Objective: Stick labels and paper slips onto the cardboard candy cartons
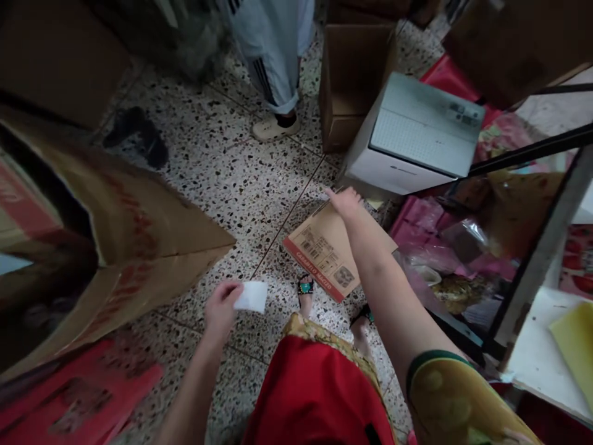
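Observation:
My left hand (223, 306) is closed, pinching a small white slip of paper (251, 296) between thumb and fingers above the speckled floor. With my arm stretched forward, my right hand (345, 203) grips the far edge of a brown cardboard box (319, 244). Its fingers curl over that edge and are partly hidden. The box has printed labels, a barcode and a red band reading "CARAMELO MACIZO". It is just in front of my sandalled feet; whether it rests on the floor I cannot tell.
A white-and-grey carton (417, 139) stands beyond my right hand, beside an open brown box (356, 80). Another person's leg (273, 62) is ahead. At left is a large open carton (152, 228); at right, a metal-framed shelf holds pink plastic-wrapped goods (419, 222).

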{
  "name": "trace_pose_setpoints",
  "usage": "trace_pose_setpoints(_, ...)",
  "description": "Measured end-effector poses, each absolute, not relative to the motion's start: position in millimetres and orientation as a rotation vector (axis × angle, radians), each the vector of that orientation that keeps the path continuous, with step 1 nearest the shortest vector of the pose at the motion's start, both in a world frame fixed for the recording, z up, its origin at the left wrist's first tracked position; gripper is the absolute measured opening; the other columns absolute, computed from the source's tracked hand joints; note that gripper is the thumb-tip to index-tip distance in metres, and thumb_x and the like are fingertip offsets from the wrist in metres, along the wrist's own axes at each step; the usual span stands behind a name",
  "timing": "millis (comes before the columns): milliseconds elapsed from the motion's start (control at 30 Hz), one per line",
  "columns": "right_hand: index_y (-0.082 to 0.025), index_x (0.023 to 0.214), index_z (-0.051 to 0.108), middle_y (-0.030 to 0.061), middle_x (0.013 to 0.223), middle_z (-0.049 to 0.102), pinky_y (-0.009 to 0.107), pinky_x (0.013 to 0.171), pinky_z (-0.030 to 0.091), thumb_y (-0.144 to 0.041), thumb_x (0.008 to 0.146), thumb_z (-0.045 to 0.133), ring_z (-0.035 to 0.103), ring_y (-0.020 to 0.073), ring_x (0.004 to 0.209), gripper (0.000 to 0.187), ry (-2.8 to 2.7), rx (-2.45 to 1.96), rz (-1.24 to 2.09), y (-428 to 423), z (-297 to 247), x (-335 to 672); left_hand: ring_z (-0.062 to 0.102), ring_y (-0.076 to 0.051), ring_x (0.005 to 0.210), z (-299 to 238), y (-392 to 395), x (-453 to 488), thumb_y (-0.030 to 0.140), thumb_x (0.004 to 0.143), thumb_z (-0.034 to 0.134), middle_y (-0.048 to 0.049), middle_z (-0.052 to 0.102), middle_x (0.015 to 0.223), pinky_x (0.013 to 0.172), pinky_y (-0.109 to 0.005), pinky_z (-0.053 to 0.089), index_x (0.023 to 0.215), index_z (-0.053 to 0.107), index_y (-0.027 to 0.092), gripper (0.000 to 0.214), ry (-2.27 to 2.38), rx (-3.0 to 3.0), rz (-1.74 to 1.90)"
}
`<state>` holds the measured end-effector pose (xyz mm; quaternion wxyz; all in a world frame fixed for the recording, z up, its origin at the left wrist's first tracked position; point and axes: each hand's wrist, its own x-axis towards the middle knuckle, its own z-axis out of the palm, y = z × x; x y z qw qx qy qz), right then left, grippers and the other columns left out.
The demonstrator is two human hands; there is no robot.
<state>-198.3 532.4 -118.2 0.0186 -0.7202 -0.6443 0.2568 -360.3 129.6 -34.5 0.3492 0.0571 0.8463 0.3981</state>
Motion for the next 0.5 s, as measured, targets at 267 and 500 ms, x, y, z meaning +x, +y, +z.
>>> trace_pose_setpoints(267,-0.016,0.105,0.071,0.0149,0.110,0.072,0.032,0.083,0.051,-0.047,0.085,0.057,0.068,0.0297,0.107,0.040,-2.222,-2.234,1.270,474.4,-57.1,-184.9,0.061,-0.017,0.067,-13.8,80.5,-339.4,0.049,0.048,0.082,0.0002,0.068,0.074,0.063,-0.026,0.049,0.079,0.068,0.018,0.046,2.167,-0.138,1.086)
trace_pose_setpoints(500,-0.024,0.073,0.061,0.0103,0.089,0.074,0.035,0.079,0.046,-0.034,0.083,0.051,0.070,0.0289,0.090,0.017,-2.299,-1.938,1.125,361.3,30.0,-119.7,0.060,-0.017,0.064,85.0,98.6,-351.9,0.046,0.037,0.087,-0.0005,0.068,0.067,0.060,-0.026,0.049,0.067,0.070,0.019,0.044,2.080,-0.151,1.460)
